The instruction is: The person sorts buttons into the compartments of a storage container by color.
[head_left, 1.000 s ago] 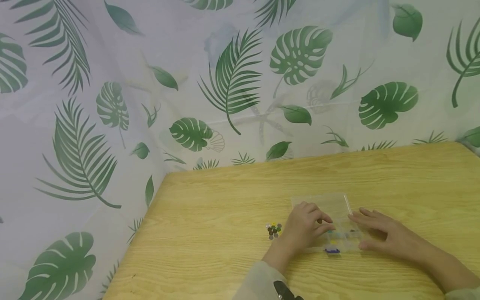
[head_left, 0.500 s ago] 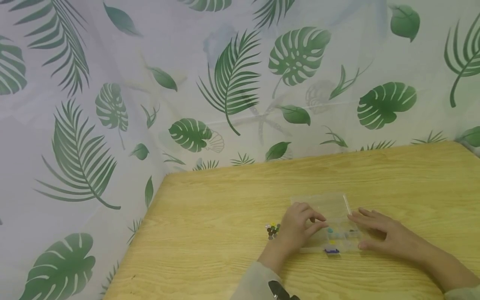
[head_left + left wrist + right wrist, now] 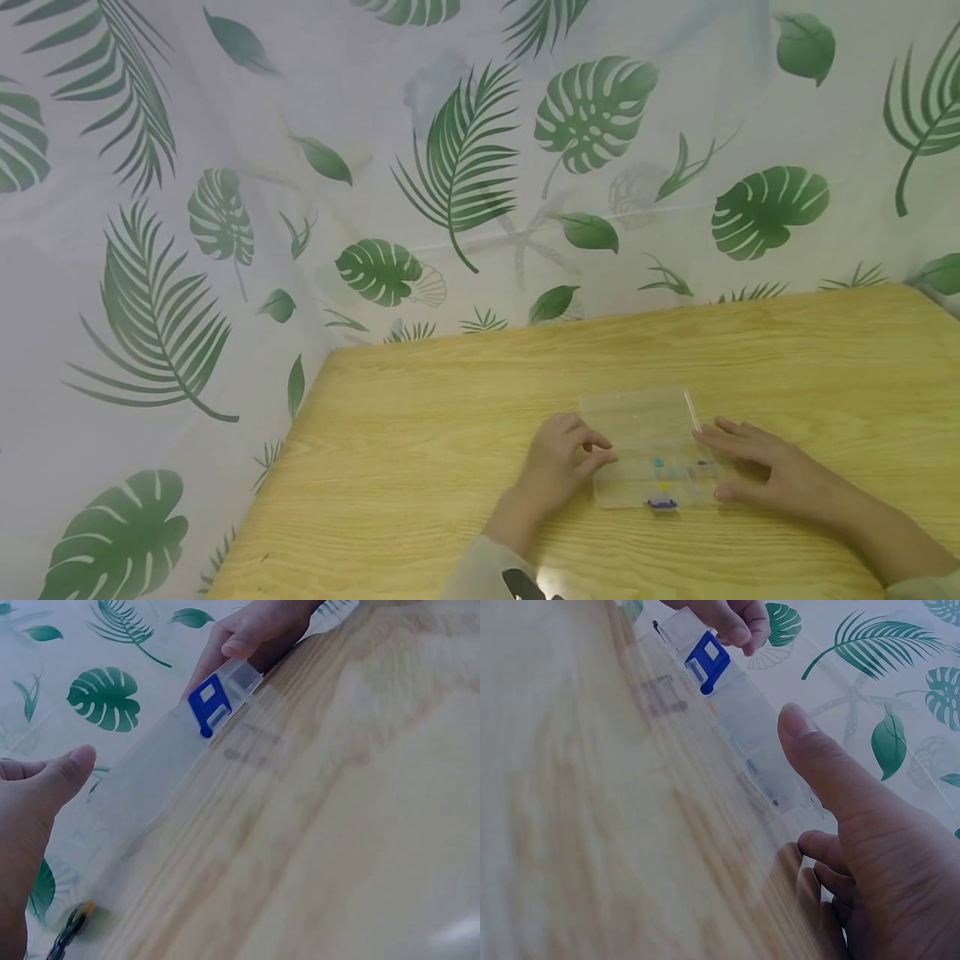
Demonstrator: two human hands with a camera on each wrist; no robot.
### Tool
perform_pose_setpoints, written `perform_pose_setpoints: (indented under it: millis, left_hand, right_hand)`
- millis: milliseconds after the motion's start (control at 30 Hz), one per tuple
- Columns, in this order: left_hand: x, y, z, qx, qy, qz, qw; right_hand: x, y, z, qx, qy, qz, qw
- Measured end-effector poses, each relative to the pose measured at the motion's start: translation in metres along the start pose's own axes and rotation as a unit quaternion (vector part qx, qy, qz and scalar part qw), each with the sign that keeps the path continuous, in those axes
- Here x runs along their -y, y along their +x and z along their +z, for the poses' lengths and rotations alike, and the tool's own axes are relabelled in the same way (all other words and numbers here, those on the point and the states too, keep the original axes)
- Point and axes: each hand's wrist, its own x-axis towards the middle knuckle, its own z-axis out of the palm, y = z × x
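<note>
A clear plastic compartment box [image 3: 622,493] lies on the table, its lid [image 3: 637,415] folded back behind it. The blue latch [image 3: 662,504] is at its front edge. Small turquoise pieces [image 3: 658,462], a yellow piece [image 3: 663,486] and dark pieces [image 3: 702,464] lie inside. My left hand [image 3: 558,467] hovers at the box's left end, thumb and index tips close together, nothing visible between them. My right hand [image 3: 772,471] rests against the box's right end with fingers extended. A cluster of dark and yellow pieces [image 3: 75,926] shows in the left wrist view; my left hand hides it in the head view.
The box stands on a wood-grain table [image 3: 420,467]. A white sheet with green leaf prints [image 3: 465,167] hangs behind the table and along its left side.
My left hand has moved left from above the box's compartments to its left end, now covering the small cluster of pieces in the head view. My right hand has stayed at the box's right end.
</note>
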Motion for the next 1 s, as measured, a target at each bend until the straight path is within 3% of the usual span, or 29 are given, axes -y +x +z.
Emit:
perform_pose_setpoints:
  millis: [233, 533, 700, 833, 1000]
  left_hand:
    - [0.014, -0.014, -0.009, -0.014, 0.004, 0.001, 0.9999]
    - [0.03, -0.036, -0.023, 0.02, -0.011, -0.057, 0.9981]
    - [0.035, -0.043, -0.03, 0.022, -0.006, -0.072, 0.9971]
    - [0.038, -0.048, -0.035, 0.022, -0.014, -0.065, 0.9975]
    - [0.04, -0.05, -0.037, 0.031, -0.021, -0.021, 0.9991]
  right_hand:
    - [0.001, -0.002, -0.001, -0.001, 0.012, 0.004, 1.0]
    - [-0.001, 0.0, 0.0, -0.006, 0.009, -0.002, 1.0]
    - [0.0, -0.001, 0.001, -0.007, 0.008, -0.008, 1.0]
    - [0.001, -0.001, 0.001, -0.008, 0.007, -0.008, 1.0]
    - [0.0, -0.001, 0.001, -0.009, 0.009, -0.006, 1.0]
